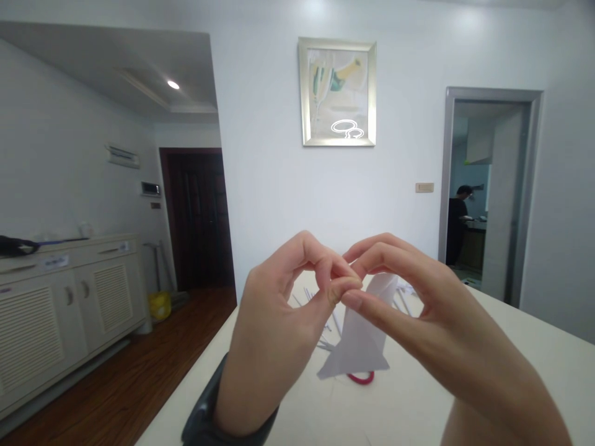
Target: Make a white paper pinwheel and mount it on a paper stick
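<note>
My left hand (279, 316) and my right hand (413, 291) meet above the table, thumbs and forefingers pinched together fingertip to fingertip. A piece of white paper (360, 347) hangs below and behind the pinch, looking folded or creased, with pointed lower corners. Its upper edge passes behind my right fingers. The exact spot where the fingers grip it is hidden. Beneath the paper, a red loop (362, 378), like a scissors handle, shows on the table. Thin pale strips or sticks (325, 341) lie behind my hands.
The pale table (493, 365) stretches out to both sides. A framed picture (338, 93) hangs on the wall ahead. To the left stand a louvred cabinet (74, 310) and a yellow bucket (159, 305). Through the right doorway, a person (458, 220) stands at a counter.
</note>
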Action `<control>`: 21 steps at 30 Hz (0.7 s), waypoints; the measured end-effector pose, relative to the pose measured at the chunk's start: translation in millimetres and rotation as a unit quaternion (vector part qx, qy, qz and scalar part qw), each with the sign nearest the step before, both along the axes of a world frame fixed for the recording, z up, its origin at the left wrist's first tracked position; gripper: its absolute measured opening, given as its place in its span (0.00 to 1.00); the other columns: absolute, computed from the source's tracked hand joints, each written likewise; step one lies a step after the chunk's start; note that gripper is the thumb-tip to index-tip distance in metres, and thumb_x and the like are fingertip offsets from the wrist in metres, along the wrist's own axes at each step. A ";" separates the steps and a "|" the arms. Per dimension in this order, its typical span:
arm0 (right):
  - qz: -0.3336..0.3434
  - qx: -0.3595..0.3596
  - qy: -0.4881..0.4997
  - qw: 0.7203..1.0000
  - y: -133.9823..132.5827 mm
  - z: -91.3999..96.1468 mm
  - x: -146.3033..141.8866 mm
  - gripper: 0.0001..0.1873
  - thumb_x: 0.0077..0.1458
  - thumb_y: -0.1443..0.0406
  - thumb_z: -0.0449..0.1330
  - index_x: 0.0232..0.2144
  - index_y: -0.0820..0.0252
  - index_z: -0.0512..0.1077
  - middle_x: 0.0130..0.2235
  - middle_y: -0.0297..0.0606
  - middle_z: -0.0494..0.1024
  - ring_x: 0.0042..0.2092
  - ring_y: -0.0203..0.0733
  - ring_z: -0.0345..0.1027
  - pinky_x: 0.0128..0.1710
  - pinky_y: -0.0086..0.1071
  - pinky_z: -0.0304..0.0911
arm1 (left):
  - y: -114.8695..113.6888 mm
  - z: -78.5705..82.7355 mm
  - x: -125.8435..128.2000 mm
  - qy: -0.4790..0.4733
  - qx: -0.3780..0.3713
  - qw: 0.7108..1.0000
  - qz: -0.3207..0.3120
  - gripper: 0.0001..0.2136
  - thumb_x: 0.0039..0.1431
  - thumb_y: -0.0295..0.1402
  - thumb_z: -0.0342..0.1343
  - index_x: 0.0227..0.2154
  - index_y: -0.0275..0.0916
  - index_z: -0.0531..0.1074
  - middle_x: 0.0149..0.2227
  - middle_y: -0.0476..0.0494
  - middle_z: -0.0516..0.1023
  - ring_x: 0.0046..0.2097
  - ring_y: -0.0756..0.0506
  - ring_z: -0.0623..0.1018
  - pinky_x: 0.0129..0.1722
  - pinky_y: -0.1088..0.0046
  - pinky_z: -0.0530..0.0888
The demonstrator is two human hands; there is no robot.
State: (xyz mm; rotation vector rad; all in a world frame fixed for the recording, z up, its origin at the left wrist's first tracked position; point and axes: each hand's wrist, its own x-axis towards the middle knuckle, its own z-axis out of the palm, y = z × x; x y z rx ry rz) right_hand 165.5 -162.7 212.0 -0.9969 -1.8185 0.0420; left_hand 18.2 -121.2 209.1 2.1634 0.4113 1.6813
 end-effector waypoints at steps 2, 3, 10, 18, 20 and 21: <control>0.000 -0.003 -0.004 1.000 -0.7 0.5 1.0 0.03 0.55 0.64 0.56 0.30 0.54 0.65 0.39 0.28 0.70 0.39 0.34 0.65 0.36 0.29 0.62 | -0.1 0.2 -0.4 0.003 0.004 1.000 0.011 0.12 0.53 0.25 0.56 0.22 0.39 0.57 0.29 0.53 0.73 0.34 0.51 0.73 0.36 0.75 0.69; -0.001 -0.004 -0.005 1.000 -0.9 0.7 1.2 0.03 0.55 0.64 0.56 0.29 0.54 0.65 0.39 0.28 0.70 0.38 0.34 0.65 0.35 0.29 0.62 | -0.2 0.3 -0.4 0.004 0.004 1.000 0.013 0.12 0.53 0.25 0.56 0.22 0.39 0.57 0.29 0.53 0.73 0.34 0.51 0.73 0.37 0.75 0.69; 0.004 -0.002 0.009 1.000 -0.7 0.4 -2.8 0.06 0.55 0.65 0.56 0.26 0.56 0.63 0.40 0.28 0.70 0.38 0.33 0.65 0.33 0.28 0.63 | -1.9 0.6 -1.1 -0.003 -0.003 1.000 -0.004 0.13 0.54 0.25 0.56 0.21 0.39 0.56 0.30 0.54 0.74 0.35 0.52 0.74 0.36 0.77 0.69; 0.014 0.021 0.013 1.000 -0.2 2.6 -3.7 0.04 0.54 0.66 0.56 0.27 0.56 0.66 0.40 0.30 0.70 0.39 0.34 0.66 0.33 0.27 0.63 | -0.6 2.1 -3.2 -0.023 -0.032 0.998 -0.055 0.11 0.53 0.24 0.56 0.22 0.39 0.60 0.28 0.53 0.72 0.35 0.52 0.74 0.34 0.78 0.69; 0.008 0.020 0.006 1.000 -1.9 2.9 -3.5 0.03 0.54 0.64 0.56 0.28 0.55 0.66 0.41 0.31 0.70 0.39 0.36 0.66 0.34 0.28 0.64 | 0.0 3.6 -3.6 -0.035 -0.047 0.996 -0.066 0.11 0.53 0.24 0.57 0.22 0.39 0.60 0.27 0.52 0.72 0.35 0.52 0.74 0.34 0.78 0.69; 0.009 0.018 0.004 1.000 -2.8 2.8 -3.2 0.03 0.54 0.64 0.56 0.29 0.55 0.67 0.41 0.31 0.70 0.39 0.36 0.66 0.35 0.28 0.64 | 0.6 4.4 -3.9 -0.040 -0.056 0.995 -0.072 0.11 0.52 0.24 0.57 0.22 0.39 0.61 0.27 0.52 0.72 0.35 0.51 0.74 0.33 0.78 0.69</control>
